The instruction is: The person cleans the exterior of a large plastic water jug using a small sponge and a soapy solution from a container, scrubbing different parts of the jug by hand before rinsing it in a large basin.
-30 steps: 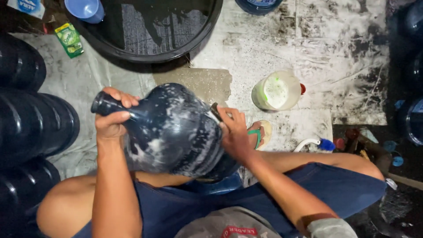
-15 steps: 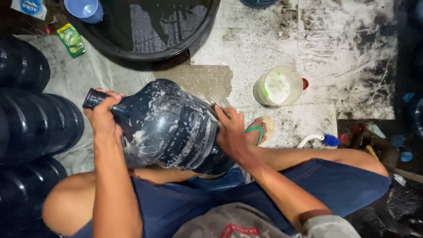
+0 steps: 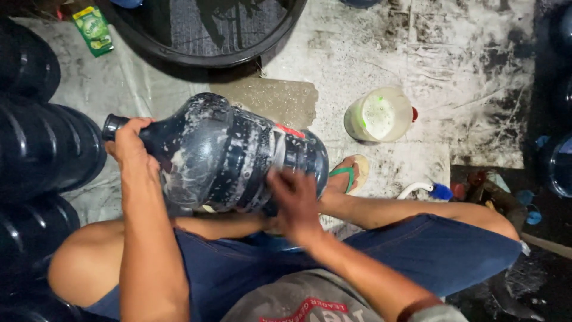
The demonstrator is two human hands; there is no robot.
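Big soapy blue water jug (image 3: 229, 156) lying sideways across lap, above wet floor (image 3: 393, 53). Left hand (image 3: 132, 145) fingers wrapped around neck; right hand (image 3: 295, 203), blurred, fingers spread on jug's base end.

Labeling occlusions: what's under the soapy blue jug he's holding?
Under the soapy blue jug: the person's lap, in blue shorts, and one sandaled foot past its base. The left hand grips the neck. Anything directly beneath is covered.
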